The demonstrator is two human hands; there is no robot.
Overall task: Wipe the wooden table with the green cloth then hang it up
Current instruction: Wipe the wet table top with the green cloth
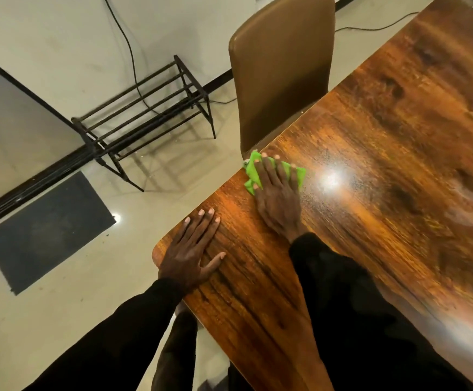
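Two flat hands are working: my right hand, grip released, is pressing the green cloth onto the surface at its left edge for even pressure; my left hand, also released, is bracing near the corner.

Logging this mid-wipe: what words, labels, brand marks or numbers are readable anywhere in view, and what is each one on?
None: no text can be read anywhere in this view.
Green cloth under the right hand: plain, no tag shows.
Wooden table: only grain and a glare spot.
Chair, metal rack, dark mat: no label or mark shows.
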